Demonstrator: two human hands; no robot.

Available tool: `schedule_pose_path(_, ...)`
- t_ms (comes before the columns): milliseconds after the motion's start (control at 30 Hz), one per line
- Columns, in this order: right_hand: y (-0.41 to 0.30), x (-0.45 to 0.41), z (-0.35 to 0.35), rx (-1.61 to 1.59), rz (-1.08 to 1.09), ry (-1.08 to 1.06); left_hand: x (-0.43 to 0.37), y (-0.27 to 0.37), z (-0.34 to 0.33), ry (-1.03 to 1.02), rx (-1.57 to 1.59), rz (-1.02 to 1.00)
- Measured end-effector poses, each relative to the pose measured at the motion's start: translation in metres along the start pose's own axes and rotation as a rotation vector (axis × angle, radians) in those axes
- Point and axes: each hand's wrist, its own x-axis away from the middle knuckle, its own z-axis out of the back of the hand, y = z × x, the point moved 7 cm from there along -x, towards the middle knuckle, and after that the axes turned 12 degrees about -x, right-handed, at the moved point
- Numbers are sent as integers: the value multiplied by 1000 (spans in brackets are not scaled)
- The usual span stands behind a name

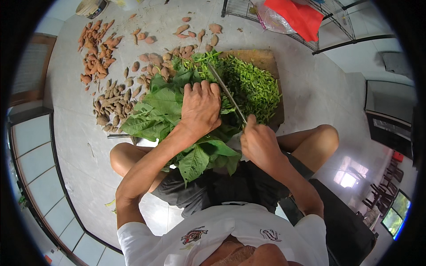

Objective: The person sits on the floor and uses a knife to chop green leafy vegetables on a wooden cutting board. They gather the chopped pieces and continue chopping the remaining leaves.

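My left hand presses down on a large bunch of green leaves, its fingers curled over the stems. In my right hand is the handle of a knife, whose long blade points away from me and to the left, beside my left knuckles. Under the blade's right side lies a heap of chopped green stems and leaves on a wooden cutting board. Some broad leaves hang over the near side towards my lap. The knife's edge against the greens is hard to make out.
Piles of orange sweet potatoes and brownish tubers lie on the tiled floor to the left. Reddish tubers sit behind the leaves. A wire rack holding a red bag stands at the far right. A bucket is at the far left.
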Motion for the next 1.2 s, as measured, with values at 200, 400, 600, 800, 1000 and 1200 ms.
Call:
schedule_pose_path(200,14,-84,1,-88,67,22,-4,0,-3,-29,12,4)
schedule_pose_path(400,28,-97,-6,-176,101,95,1,-4,-1,18,7,72)
schedule_pose_path(600,22,-48,30,-251,40,118,3,-12,-10,132,53,96)
schedule_pose_path(800,12,33,16,-196,-25,223,2,-11,-15,164,66,108)
schedule_pose_path(1000,9,28,-8,-192,3,155,1,-11,-12,139,53,110)
schedule_pose_path(1200,24,-10,-11,-201,51,116,1,-5,-6,109,90,80)
